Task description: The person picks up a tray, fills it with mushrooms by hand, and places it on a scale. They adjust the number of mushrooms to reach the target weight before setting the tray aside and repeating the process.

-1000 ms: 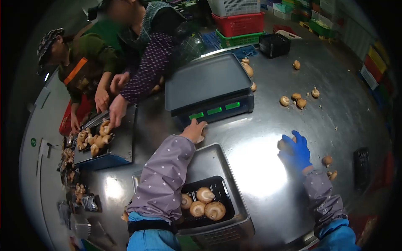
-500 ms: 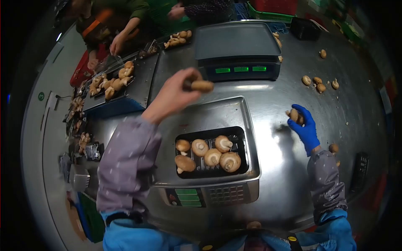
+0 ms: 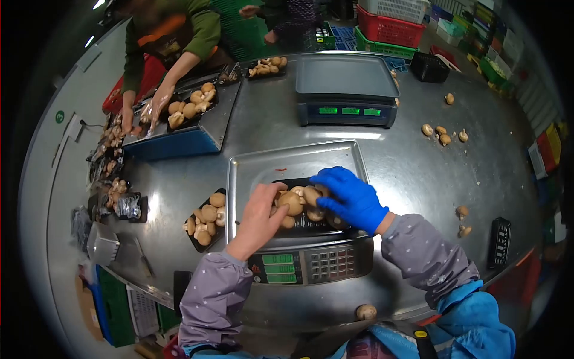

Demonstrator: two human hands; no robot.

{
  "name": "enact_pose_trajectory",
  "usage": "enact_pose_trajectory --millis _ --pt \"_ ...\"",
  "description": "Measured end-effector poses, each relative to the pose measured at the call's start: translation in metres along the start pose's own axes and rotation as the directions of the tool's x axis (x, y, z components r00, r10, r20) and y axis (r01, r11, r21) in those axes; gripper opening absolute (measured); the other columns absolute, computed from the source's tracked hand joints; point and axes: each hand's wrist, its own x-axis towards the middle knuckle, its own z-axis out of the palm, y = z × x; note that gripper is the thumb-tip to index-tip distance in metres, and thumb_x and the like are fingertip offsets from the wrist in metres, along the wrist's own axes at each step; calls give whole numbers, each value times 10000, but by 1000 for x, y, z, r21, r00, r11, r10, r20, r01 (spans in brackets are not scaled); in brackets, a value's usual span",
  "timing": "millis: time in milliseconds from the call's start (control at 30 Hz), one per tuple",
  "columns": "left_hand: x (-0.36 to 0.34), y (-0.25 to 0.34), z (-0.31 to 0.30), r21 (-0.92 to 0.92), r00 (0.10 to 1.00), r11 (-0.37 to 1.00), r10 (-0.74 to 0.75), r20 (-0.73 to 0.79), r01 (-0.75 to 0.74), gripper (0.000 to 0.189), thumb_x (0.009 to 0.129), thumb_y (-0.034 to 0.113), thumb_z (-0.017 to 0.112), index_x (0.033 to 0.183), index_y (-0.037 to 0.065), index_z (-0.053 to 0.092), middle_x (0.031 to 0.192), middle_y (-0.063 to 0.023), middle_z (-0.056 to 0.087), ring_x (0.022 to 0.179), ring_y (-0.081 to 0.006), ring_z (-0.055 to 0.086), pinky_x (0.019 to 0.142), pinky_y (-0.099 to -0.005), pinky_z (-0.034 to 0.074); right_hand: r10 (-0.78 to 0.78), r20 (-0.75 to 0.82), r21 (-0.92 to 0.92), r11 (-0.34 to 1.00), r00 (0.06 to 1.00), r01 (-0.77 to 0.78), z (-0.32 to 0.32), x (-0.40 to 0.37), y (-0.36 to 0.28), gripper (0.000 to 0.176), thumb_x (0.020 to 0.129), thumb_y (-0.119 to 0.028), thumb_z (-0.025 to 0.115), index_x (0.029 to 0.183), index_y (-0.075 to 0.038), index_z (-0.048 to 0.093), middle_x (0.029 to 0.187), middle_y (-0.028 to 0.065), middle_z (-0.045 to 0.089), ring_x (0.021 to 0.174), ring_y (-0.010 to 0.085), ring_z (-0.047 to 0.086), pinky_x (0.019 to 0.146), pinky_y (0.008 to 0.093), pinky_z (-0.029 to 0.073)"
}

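Observation:
Both hands are over a black plastic tray (image 3: 289, 182) with several brown mushrooms in it, on the steel pan (image 3: 239, 170) of a scale (image 3: 280, 269). My bare left hand (image 3: 257, 218) is closed around a round-capped mushroom (image 3: 291, 204) at the tray's left side. My right hand (image 3: 354, 198), in a blue glove, reaches in from the right with its fingers closed on another mushroom (image 3: 311, 195). The hands partly cover the tray and the mushrooms lying in it.
A second scale (image 3: 347, 78) stands behind. Left of mine lies a filled mushroom tray (image 3: 206, 216). Loose mushrooms (image 3: 443, 135) are scattered right, near an upended black tray (image 3: 499, 242). Across the table, a co-worker's hands (image 3: 160, 106) work beside another mushroom tray (image 3: 191, 110).
My left hand has come down from above the pan to the tray with mushroom in hand. My right hand has moved left from the table to the tray. The view has shifted.

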Motion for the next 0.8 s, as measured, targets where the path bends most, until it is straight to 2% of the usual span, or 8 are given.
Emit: enact_pose_trajectory --millis 67,133,200,300,467,533,633,800 --pt "-7 -5 7 -56 993 998 33 -116 -40 332 790 99 572 1102 24 488 1003 -127 485 909 -238 525 773 -315 441 9 -38 137 991 999 -4 -5 -2 7 399 763 -252 636 1128 -147 514 1033 86 536 919 242 545 756 341 480" --pt "-10 -5 9 -96 987 994 31 -155 -46 325 794 104 566 1100 26 487 1001 -128 485 944 -255 515 809 -328 432 420 165 636 646 892 -422 -13 -4 10 332 840 -243 571 1141 -118 507 1003 59 568 882 176 571 756 294 468" --pt "-12 -2 10 -159 977 987 -17 -210 -17 359 766 66 561 1112 24 478 1041 -157 474 979 -322 475 847 -356 390 460 189 748 505 867 -431 -20 -6 15 325 862 -275 545 1145 -120 511 1000 33 577 881 128 569 734 251 456" --pt "-10 -3 17 -97 964 993 43 -264 -70 401 771 93 566 1154 32 462 1112 -156 452 1042 -325 438 898 -374 364 656 257 885 134 709 -445 -30 -7 14 319 860 -319 538 1129 -148 527 982 16 589 920 121 555 690 243 455" --pt "6 6 29 -55 966 993 92 -242 -108 436 776 129 564 1187 45 445 1157 -154 433 1097 -328 395 934 -395 335 645 267 804 260 716 -534 -19 -12 13 304 878 -288 527 1133 -122 523 1010 9 566 923 104 525 760 257 443" --pt "7 6 32 -37 970 994 92 -223 -103 441 778 139 562 1193 49 441 1159 -152 432 1103 -329 388 938 -400 330 533 36 812 478 845 -336 -15 -12 16 271 892 -238 513 1119 -92 535 1024 22 559 947 99 507 747 234 442" --pt "7 5 34 -40 970 993 96 -224 -107 445 782 127 556 1201 44 431 1167 -152 428 1104 -328 391 943 -399 329 495 1 720 602 869 -344 -18 -12 10 265 893 -217 511 1119 -79 529 1000 19 553 926 93 498 783 235 432" --pt "-2 -4 29 -159 970 987 -3 -244 -37 419 809 107 525 1206 28 418 1174 -158 424 1103 -309 402 955 -375 322 540 68 743 534 839 -404 -18 -16 18 279 893 -234 509 1128 -84 524 1024 25 552 952 106 503 761 250 439"
